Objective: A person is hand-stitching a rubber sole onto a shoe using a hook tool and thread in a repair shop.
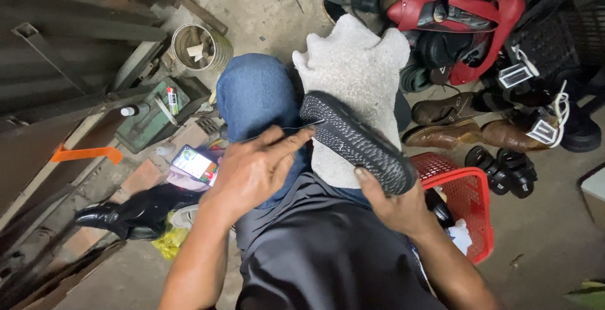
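Right hand (398,208) clenched in a grip on the heel end of a black shoe (357,141), sole up on a grey cloth (359,64) over the knees. Left hand (255,168) pinching a thin thread (271,131) at the toe. Beside the right knee, red basket (469,206) holding dark shoes; further left, tin can (201,46) with scraps.

Cramped workshop corner, bare concrete floor (265,7), dim even light.
Left of the grip: grey metal sheeting (57,51), green box (151,118), tin can (201,46). Right: red plastic basket (469,203). Beyond: heap of worn shoes (460,114).
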